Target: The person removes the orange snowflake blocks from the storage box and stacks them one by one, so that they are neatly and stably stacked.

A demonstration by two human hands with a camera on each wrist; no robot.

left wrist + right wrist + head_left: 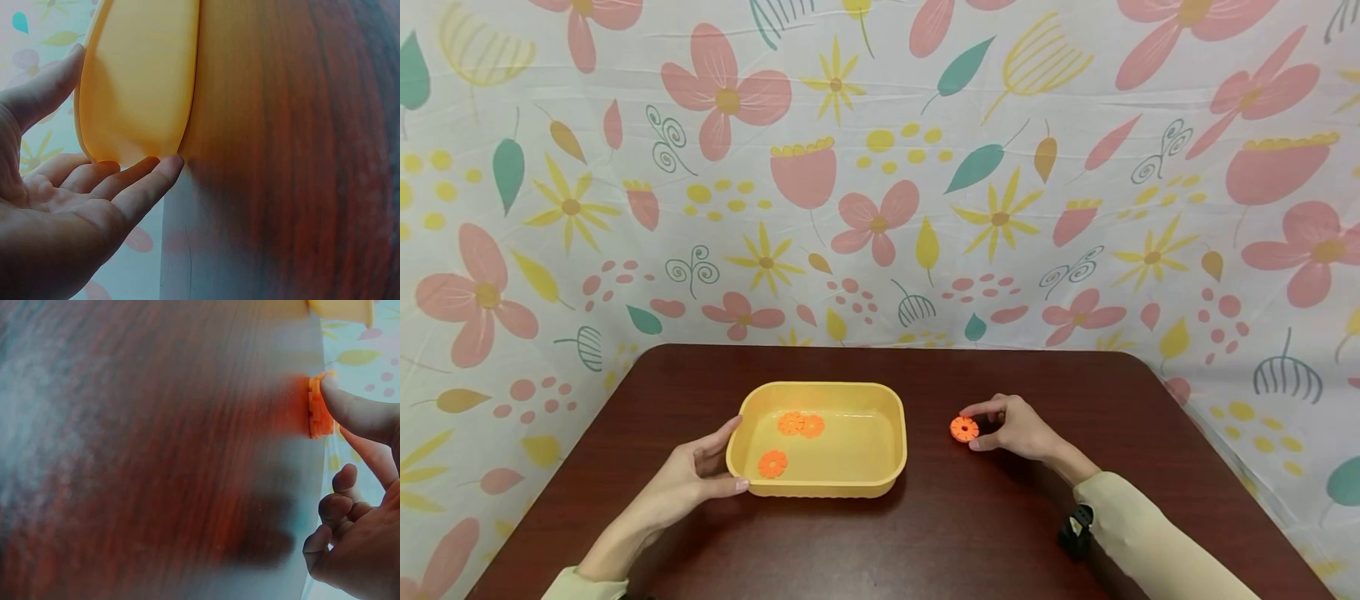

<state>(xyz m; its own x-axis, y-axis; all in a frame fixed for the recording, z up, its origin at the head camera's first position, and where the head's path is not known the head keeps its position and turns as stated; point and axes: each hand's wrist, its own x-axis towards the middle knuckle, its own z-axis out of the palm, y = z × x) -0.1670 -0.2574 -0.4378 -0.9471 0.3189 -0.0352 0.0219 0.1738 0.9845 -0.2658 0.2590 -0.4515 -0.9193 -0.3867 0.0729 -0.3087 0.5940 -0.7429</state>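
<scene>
My left hand holds the left end of a yellow plastic tray, with the thumb at one corner and the fingers along the end wall. In the left wrist view, the fingertips press against the tray. Inside it lie two overlapping orange notched discs towards the back and one orange disc at front left. To the right of the tray, my right hand pinches a small stack of orange notched discs between thumb and finger. The right wrist view shows the stack's layered edge at the tabletop.
The dark brown wooden table has rounded far corners. Behind it and along the sides hangs a white floral cloth. A gap of bare tabletop lies between the tray and the right hand. A black band sits on the right wrist.
</scene>
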